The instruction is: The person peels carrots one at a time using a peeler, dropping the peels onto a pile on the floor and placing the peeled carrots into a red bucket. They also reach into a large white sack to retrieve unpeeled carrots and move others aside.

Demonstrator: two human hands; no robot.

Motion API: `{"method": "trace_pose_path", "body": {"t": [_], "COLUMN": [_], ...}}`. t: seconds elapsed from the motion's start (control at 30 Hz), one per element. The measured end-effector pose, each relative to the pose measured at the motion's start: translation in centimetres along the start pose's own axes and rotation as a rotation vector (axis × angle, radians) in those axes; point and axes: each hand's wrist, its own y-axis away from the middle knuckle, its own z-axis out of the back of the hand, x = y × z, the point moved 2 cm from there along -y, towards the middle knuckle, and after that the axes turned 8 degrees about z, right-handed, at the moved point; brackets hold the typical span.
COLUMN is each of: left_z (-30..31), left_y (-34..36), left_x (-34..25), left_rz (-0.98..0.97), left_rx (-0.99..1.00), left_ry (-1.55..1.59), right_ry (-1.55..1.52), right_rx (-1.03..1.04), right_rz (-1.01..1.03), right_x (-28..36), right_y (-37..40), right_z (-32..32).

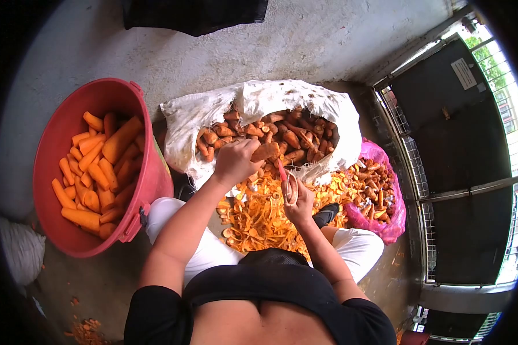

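Observation:
My left hand (236, 163) is wrapped round the thick end of an orange-brown carrot (266, 152) and holds it over the mouth of a white sack. In my right hand (299, 201), closed fingers grip a slim red hand tool (282, 172), its far end right at the carrot's lower tip. The tool's exact kind I cannot tell. Directly beneath both hands spreads a heap of orange carrot peelings (259, 221), with cut round ends among the strips. Unpeeled carrots (293, 135) fill the torn white sack (322, 95) just beyond my hands.
To the left stands a large red tub (52, 224) holding peeled carrots (92, 172). A pink bag (394, 227) of carrot scraps sits at the right. My legs in white trousers (357, 247) flank the peelings. Dark gate panels (460, 132) line the right side; a pale wall (322, 46) rises behind.

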Motion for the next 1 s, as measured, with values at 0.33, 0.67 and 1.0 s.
{"method": "trace_pose_path", "body": {"t": [0.33, 0.67, 1.0], "left_z": [-0.7, -0.7, -1.4], "left_y": [0.4, 1.8, 2.4], "left_x": [-0.1, -4.6, -2.7], "left_rz": [-0.056, 0.129, 0.112], "left_rx": [0.028, 0.081, 0.01], "left_ry": [-0.023, 0.379, 0.652], "right_ry": [0.099, 0.327, 0.12], "right_rx": [0.055, 0.173, -0.186], "right_rz": [-0.122, -0.552, -0.205], "right_x": [-1.7, -12.9, -5.8], "right_y": [0.8, 10.0, 7.2], "right_z": [0.0, 1.1, 4.7]}}
